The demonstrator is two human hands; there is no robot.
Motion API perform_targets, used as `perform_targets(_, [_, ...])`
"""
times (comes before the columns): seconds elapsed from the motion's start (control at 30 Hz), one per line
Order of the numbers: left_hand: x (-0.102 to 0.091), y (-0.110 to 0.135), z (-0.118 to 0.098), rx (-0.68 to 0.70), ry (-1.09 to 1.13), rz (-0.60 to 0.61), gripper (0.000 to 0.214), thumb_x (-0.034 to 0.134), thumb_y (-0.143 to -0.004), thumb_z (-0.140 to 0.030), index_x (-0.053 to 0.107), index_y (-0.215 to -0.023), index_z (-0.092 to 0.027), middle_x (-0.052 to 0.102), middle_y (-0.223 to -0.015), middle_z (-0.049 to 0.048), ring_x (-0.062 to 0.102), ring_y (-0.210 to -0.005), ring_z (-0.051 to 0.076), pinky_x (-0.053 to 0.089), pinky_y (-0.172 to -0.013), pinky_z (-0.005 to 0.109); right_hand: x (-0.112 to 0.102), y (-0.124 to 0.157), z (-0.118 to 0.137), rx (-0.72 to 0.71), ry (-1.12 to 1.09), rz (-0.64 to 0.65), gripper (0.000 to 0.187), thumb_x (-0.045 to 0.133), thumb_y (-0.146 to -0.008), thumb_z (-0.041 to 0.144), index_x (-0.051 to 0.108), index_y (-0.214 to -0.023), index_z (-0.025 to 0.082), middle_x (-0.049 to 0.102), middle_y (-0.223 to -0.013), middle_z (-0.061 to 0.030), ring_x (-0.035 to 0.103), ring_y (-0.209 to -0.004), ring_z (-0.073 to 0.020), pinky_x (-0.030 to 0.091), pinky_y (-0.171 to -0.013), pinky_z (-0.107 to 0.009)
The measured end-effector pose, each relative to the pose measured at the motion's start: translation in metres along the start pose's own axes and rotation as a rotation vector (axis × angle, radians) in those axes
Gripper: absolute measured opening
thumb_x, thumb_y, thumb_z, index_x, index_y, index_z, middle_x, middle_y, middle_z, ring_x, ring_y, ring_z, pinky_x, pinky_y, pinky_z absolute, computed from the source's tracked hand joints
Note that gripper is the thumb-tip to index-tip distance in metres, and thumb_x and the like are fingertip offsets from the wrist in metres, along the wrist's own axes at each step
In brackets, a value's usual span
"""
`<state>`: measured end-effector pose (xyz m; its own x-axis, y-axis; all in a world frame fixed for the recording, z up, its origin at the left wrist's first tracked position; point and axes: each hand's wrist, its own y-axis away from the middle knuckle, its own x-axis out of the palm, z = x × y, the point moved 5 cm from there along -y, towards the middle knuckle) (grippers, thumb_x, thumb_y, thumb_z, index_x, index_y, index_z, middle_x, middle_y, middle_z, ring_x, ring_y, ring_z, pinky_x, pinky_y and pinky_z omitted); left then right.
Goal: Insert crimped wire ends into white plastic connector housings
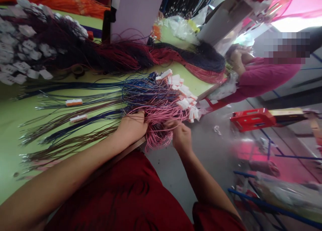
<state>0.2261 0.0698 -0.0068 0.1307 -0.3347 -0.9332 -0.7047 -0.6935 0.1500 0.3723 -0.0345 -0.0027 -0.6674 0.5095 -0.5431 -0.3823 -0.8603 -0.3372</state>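
A tangle of thin wires in pink (161, 114), blue and brown lies across the table's near edge, with white connectors (184, 93) clustered at its right end. My left hand (133, 127) is closed at the left side of the pink wires; its fingertips are partly hidden among them. My right hand (181, 136) is closed in a pinch on pink wires at the right, just past the edge. Brown wires (88, 140) and dark blue wires (83, 122) fan out leftward to bare metal ends. Two loose white-and-orange connectors (73, 102) rest among them.
Behind runs a long thick bundle of red and black wires (125, 56), ending at the left in many white connectors (25, 50). A co-worker in a pink top (269, 75) works at the right. A red crate (253, 119) and blue metal frames (271, 207) stand at the right.
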Motion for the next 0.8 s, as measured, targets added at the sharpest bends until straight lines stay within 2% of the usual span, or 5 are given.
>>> perform_targets(0.2, [-0.002, 0.0, 0.002, 0.014, -0.003, 0.005, 0.035, 0.034, -0.092, -0.037, 0.055, -0.106, -0.013, 0.072, -0.096, 0.0136, 0.068, -0.088, 0.025, 0.049, -0.076, 0.032, -0.017, 0.008, -0.018, 0.331, -0.477, -0.06, 0.035, 0.043, -0.089, 0.049, 0.061, -0.08, 0.021, 0.07, -0.078, -0.0056, 0.066, -0.072, -0.0195, 0.052, -0.069, -0.036])
perform_targets(0.3, [-0.003, 0.0, 0.003, 0.015, 0.001, 0.018, 0.034, 0.034, -0.093, -0.037, 0.055, -0.106, -0.013, 0.072, -0.098, 0.0126, 0.067, -0.089, 0.023, 0.049, -0.078, 0.031, -0.026, 0.013, -0.004, 0.162, -0.358, -0.085, 0.031, 0.048, -0.089, 0.046, 0.058, -0.074, 0.022, 0.067, -0.072, -0.0033, 0.065, -0.075, -0.0196, 0.051, -0.072, -0.037])
perform_targets(0.5, [-0.004, -0.001, 0.003, 0.033, 0.032, 0.029, 0.038, 0.034, -0.093, -0.04, 0.054, -0.11, -0.013, 0.07, -0.104, 0.0129, 0.066, -0.096, 0.023, 0.048, -0.082, 0.031, -0.015, 0.029, 0.025, -0.332, 0.26, 0.247, 0.042, 0.06, -0.083, 0.05, 0.049, -0.055, 0.02, 0.059, -0.057, -0.0015, 0.059, -0.066, -0.0174, 0.045, -0.068, -0.034])
perform_targets(0.67, [-0.003, 0.001, 0.004, 0.034, 0.041, 0.036, 0.039, 0.035, -0.092, -0.043, 0.054, -0.109, -0.013, 0.07, -0.102, 0.0143, 0.066, -0.094, 0.026, 0.049, -0.08, 0.033, -0.04, 0.018, -0.001, 0.167, -0.357, -0.042, 0.061, 0.021, -0.092, 0.061, 0.052, -0.057, 0.023, 0.061, -0.06, -0.0031, 0.059, -0.058, -0.0177, 0.046, -0.06, -0.036])
perform_targets(0.8, [-0.004, 0.002, 0.005, 0.044, 0.045, 0.04, 0.039, 0.035, -0.091, -0.043, 0.053, -0.111, -0.013, 0.07, -0.102, 0.0146, 0.066, -0.096, 0.026, 0.049, -0.08, 0.033, -0.045, 0.009, -0.011, 0.359, -0.73, -0.098, 0.06, 0.028, -0.09, 0.063, 0.049, -0.052, 0.022, 0.059, -0.058, -0.0018, 0.058, -0.057, -0.0163, 0.046, -0.057, -0.034])
